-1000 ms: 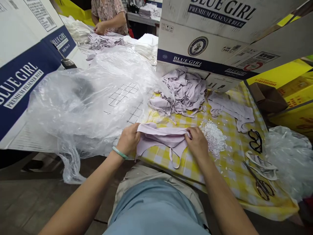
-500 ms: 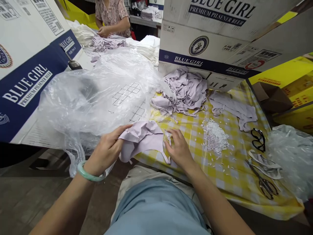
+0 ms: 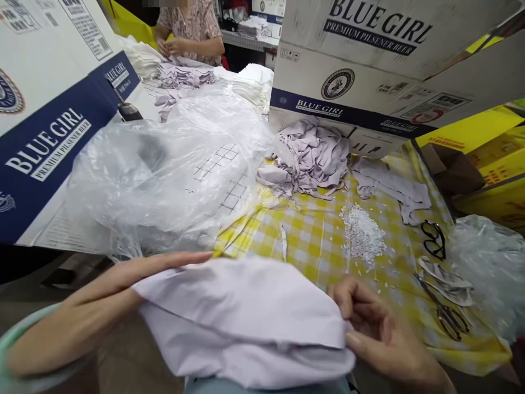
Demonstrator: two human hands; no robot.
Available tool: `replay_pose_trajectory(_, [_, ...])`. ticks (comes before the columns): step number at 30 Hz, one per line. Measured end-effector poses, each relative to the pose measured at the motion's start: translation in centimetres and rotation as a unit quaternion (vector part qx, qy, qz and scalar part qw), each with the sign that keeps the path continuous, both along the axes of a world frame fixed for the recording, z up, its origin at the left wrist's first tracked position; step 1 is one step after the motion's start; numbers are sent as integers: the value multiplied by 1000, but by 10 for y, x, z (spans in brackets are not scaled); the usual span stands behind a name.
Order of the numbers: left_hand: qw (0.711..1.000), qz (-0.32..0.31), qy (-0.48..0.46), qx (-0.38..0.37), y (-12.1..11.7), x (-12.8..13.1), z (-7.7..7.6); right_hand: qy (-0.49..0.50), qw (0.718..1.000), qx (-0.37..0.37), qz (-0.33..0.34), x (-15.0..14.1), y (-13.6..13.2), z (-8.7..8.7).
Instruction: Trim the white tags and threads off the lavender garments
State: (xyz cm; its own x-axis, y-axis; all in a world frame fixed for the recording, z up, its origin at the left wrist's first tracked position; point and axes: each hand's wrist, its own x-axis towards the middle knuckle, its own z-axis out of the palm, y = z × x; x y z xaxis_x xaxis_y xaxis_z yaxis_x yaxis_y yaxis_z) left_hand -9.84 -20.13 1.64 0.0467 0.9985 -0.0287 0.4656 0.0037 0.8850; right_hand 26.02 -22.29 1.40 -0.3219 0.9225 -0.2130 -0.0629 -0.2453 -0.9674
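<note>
Here, in the head view, a lilac garment (image 3: 246, 312) is held up above the near edge of the bench (image 3: 303, 235). The left hand (image 3: 109, 284) has its fingers stretched straight behind the cloth; with its thumb hidden, I cannot tell how firmly it grips. The right hand (image 3: 389, 335), blurred and curled, pinches the garment's right end. Scissors (image 3: 442, 312) lie towards the near right corner; a heap of lilac garments (image 3: 315, 150) sits at the far edge against a beer carton (image 3: 303, 65).
</note>
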Motion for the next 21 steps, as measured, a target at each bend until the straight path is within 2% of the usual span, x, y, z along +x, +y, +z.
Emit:
replay_pose_trajectory(2, [987, -47, -114, -101, 19, 16, -8, 83, 994, -32, -62, 8, -2, -3])
replay_pose_trajectory(3, [980, -31, -166, -109, 32, 28, -14, 92, 989, -14, -117, 11, 3, -9])
replay_pose_trajectory(5, [979, 28, -198, -46, 58, 51, -32, 53, 963, 75, -255, 16, 21, -28])
replay_pose_trajectory(7, [992, 43, -116, 24, 80, 69, -57, -57, 919, 174, -350, 20, 40, -53])
replay_pose_trajectory(8, [997, 32, -48, 44, 88, 76, -71, -134, 902, 202, -358, 21, 48, -68])
replay_pose_trajectory(10, [993, 4, 88, 82, 99, 83, -95, -279, 888, 202, -304, 22, 60, -94])
replay_pose_trajectory(13, [972, -14, 200, 121, 105, 89, -112, -427, 854, 213, -210, 19, 72, -120])
replay_pose_trajectory(15, [968, -14, 213, 130, 106, 90, -110, -485, 815, 257, -185, 17, 77, -124])
replay_pose_trajectory(17, [970, 4, 203, 131, 106, 88, -103, -525, 778, 293, -184, 18, 81, -121])
replay_pose_trajectory(21, [988, 52, 113, 91, 102, 73, -92, -585, 718, 314, -209, 27, 81, -113])
